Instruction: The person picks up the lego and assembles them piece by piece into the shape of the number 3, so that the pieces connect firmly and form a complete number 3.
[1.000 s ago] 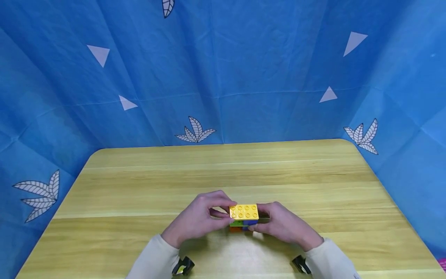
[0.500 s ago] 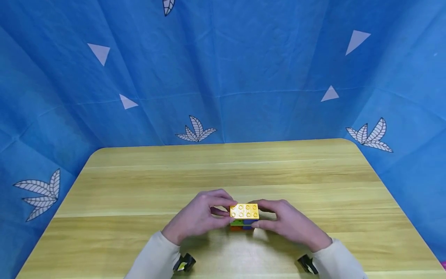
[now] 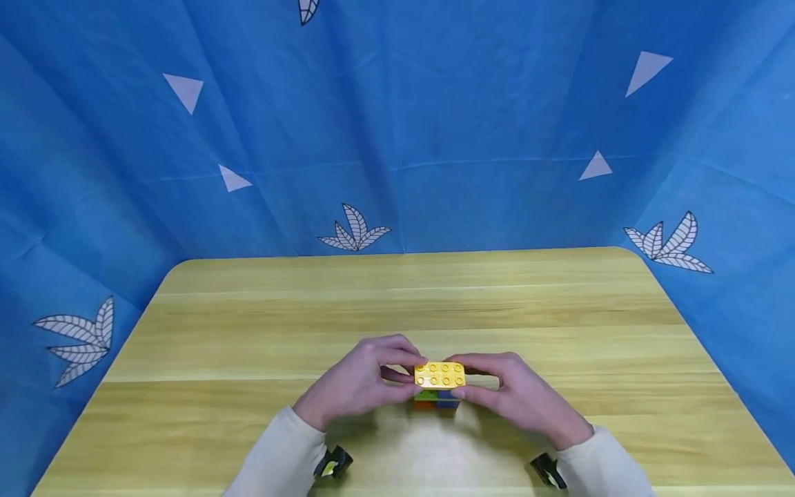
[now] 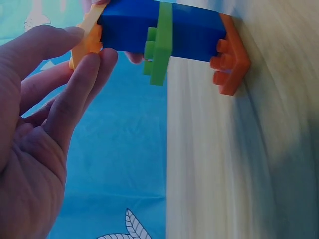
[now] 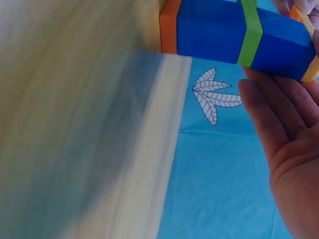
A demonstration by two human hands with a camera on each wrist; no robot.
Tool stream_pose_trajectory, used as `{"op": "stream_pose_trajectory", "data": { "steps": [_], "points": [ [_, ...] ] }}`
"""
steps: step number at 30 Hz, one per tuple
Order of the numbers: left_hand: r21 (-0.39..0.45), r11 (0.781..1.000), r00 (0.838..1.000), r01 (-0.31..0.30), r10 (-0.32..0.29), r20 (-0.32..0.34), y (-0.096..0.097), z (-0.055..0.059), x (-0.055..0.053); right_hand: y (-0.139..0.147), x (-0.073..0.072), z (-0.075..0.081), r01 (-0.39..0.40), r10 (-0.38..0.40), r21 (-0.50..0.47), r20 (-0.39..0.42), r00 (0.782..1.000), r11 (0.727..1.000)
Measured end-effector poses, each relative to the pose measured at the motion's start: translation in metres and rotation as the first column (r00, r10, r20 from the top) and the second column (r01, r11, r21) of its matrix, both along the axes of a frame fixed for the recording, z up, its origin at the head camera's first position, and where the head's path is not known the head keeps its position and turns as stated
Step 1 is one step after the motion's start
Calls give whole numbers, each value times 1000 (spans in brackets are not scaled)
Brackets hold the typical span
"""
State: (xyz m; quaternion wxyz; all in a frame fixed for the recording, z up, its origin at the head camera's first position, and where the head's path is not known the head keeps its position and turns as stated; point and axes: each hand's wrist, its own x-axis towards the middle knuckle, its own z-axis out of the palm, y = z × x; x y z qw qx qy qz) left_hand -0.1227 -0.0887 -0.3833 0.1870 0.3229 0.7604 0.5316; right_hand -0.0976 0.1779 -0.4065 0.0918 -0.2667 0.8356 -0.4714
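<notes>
Near the front middle of the table, a stack of toy building bricks stands between my two hands. At its base lies a flat orange brick (image 4: 233, 59). A blue brick (image 4: 194, 32) sits over the orange one's right part, then a flat green brick (image 4: 162, 45), then a second blue brick (image 5: 286, 42). On top is a flat yellow brick (image 3: 441, 375), studs up, meeting the upper blue brick. My left hand (image 3: 366, 379) pinches the yellow brick's left end between thumb and fingers. My right hand (image 3: 518, 390) pinches its right end, thumb in front, fingers partly hidden behind.
The wooden table (image 3: 279, 297) extends behind and to both sides of the hands. A blue patterned curtain (image 3: 472, 103) hangs along its back and sides. Black wrist straps (image 3: 334, 462) stick out below both sleeves.
My right hand has shifted slightly up, its thumb rising from the blue brick's front to the yellow brick's edge. My left hand keeps its pinch. The head view has shifted slightly.
</notes>
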Motion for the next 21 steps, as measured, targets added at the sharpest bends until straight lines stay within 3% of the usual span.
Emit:
{"op": "stream_pose_trajectory", "data": {
  "steps": [4,8,13,21],
  "points": [
    [-8,1000,1000,-7,7,8,1,-2,0,2,0,1,4,-4,16,4,1000,1000],
    [6,1000,1000,-16,16,27,0,-5,0,2,0,0,3,-1,37,-43,999,999],
    [52,999,1000,-9,9,-1,-1,-10,-2,2,0,1,12,-7,47,-90,996,999],
    [78,997,1000,-1,3,-20,-3,-14,-2,1,0,-1,24,-19,63,-81,997,998]
  ]
}}
